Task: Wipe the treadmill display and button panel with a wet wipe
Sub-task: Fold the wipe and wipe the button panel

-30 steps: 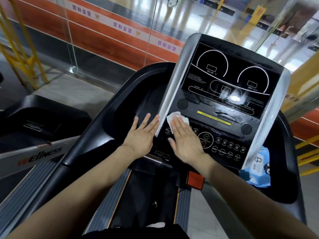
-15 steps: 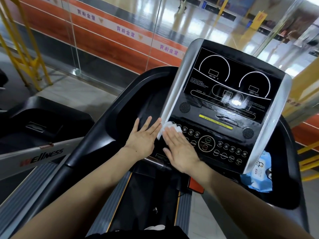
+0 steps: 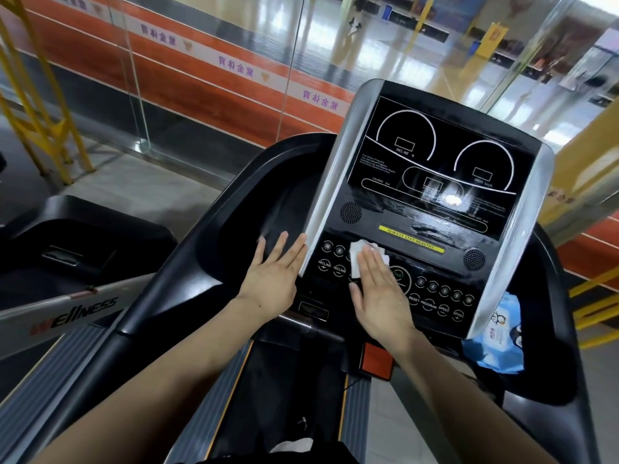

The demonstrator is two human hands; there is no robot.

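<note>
1. The right hand [image 3: 378, 293] lies flat, fingers straight and together, on the button panel [image 3: 432, 296], its grip pressing the wipe [image 3: 360, 259] against the buttons rather than pinching it.
2. The wipe is a crumpled white sheet; it shows at 12 and 10 o'clock of the right fingertips, and the rest is hidden under the palm.
3. It sits on the left half of the panel, just right of the INCLINE buttons and left of the round START button.
4. The left hand [image 3: 274, 279] rests open on the black console tray [image 3: 268, 182], fingers spread and holding nothing, its fingertips touching the silver trim [image 3: 338, 182] at the display's left edge.
5. The display [image 3: 438, 165] stands at 12 o'clock of the hands, dark, with white arcs and wet streaks in its lower part.
6. A yellow strip [image 3: 412, 243] crosses between display and panel.
7. A blue wipe pack [image 3: 499, 343] lies in the tray at 3 o'clock of the right hand, partly behind the console's right trim.
8. A red block [image 3: 376, 360] sits below the panel, beside the right wrist.
</note>
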